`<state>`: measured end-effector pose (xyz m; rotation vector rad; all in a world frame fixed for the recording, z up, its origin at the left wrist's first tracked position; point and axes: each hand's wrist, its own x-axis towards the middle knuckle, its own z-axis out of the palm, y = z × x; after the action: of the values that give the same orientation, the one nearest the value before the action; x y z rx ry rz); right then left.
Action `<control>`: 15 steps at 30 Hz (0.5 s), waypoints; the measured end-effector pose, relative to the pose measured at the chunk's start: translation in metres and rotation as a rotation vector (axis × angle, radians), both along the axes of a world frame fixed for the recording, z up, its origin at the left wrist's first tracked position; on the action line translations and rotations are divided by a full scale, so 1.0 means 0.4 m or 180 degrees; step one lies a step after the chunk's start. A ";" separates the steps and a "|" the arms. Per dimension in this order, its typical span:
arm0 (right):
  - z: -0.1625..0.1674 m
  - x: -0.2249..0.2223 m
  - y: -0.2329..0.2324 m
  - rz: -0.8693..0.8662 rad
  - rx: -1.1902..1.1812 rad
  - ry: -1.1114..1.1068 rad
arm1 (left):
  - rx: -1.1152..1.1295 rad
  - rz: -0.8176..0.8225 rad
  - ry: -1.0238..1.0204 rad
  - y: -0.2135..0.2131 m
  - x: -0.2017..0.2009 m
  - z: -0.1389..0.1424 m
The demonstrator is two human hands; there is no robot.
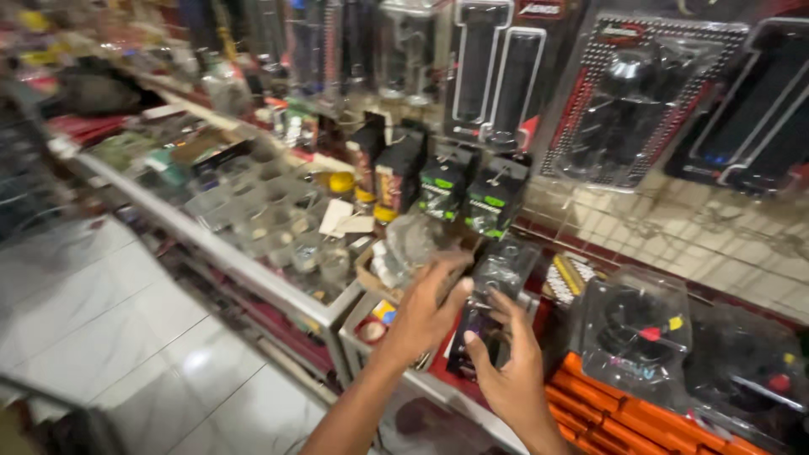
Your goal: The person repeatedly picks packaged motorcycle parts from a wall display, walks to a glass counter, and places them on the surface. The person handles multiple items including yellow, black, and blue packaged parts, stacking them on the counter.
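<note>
Head view, setting: a parts shop; a glass desk (253,270) runs from the upper left down to the hands, tiled floor (109,329) below.
Left grip: left hand (425,312) reaches forward, fingers spread and partly curled over the top of a clear plastic packet (413,240). It touches the packet; a closed hold cannot be told through the blur.
Right grip: right hand (510,371) just right of the left, fingers open and bent, thumb and fingertips laid on a dark blister pack (480,337); a second clear pack (504,265) stands just beyond its fingertips. Contact, not a clamp.
Why so held: judged, both hands are steadying flat, slippery packs from above where they lie stacked.
Right of the grips: bagged black round parts (636,333) and a row of orange boxes (607,409), laid flat for view.
Beyond the grips: small black-and-green boxes (472,190) standing upright; black handle grips in hanging packs (489,76) on the wall.
Left of the grips: clear divided trays (261,215) of small parts.
</note>
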<state>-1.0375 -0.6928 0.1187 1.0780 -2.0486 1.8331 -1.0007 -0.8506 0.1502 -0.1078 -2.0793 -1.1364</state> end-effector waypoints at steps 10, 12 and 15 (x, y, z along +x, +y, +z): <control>0.020 -0.185 -0.232 -0.1147 0.0201 0.0199 | -0.0280 -0.0160 0.0472 -0.207 -0.266 0.109; 0.030 -0.235 -0.279 -0.1310 0.0132 0.0314 | -0.0358 -0.0148 0.0652 -0.237 -0.303 0.125; 0.030 -0.319 -0.336 -0.1556 0.0218 0.0537 | -0.0319 -0.0238 0.0754 -0.277 -0.350 0.133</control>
<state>-1.1652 -0.8270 0.1307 0.6390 -2.0537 1.3920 -1.1406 -0.9615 0.2036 -0.3543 -1.9328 -1.0103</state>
